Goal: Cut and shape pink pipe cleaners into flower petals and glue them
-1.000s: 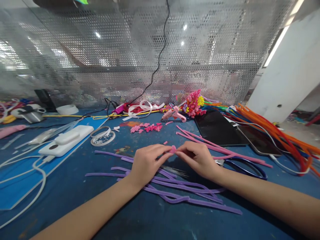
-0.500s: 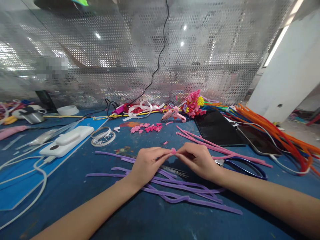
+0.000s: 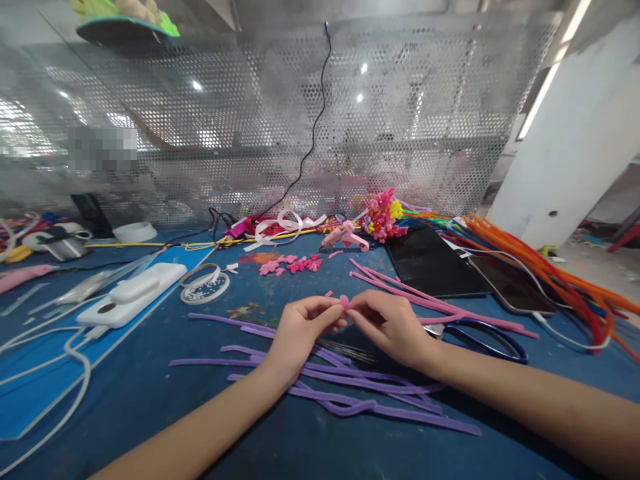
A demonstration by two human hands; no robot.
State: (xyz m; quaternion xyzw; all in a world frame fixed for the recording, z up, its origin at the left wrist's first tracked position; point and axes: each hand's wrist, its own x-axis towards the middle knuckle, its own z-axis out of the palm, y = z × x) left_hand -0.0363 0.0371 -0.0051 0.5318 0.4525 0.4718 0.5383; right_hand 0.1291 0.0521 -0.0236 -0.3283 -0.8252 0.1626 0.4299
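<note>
Pink fuzz shows between our fingertips: a small pink fuzzy pipe-cleaner piece [image 3: 345, 301] is pinched from both sides. Our left hand [image 3: 300, 328] closes thumb and forefinger on it from the left, and our right hand [image 3: 393, 323] does the same from the right. The piece sits right where the two pinches meet, held a little above the middle of the blue worktable [image 3: 150, 393]. Only a rounded nub pokes up past the fingertips, pointing up and away from us. The rest is hidden by the fingers, so we cannot tell its long axis.

Beneath our hands and wrists lies a loose spread of purple pipe cleaners [image 3: 350, 383], running mostly left to right across the table. Just beyond our right hand a bundle of long pink pipe cleaners [image 3: 425, 301] slants from far left to near right, and blue-handled scissors [image 3: 493, 337] lie just beside our right wrist. Farther back we see a scatter of small pink flower shapes [image 3: 293, 265], a pink glue gun [image 3: 345, 235] and a bunch of pink and yellow pipe-cleaner flowers [image 3: 384, 215]. A black tablet [image 3: 433, 263] and a dark phone [image 3: 510, 285] lie side by side at the right, with a sheaf of orange pipe cleaners [image 3: 545, 270] beyond them. At the left rest a white power bank [image 3: 133, 293] and a clear tape roll [image 3: 205, 285].
</note>
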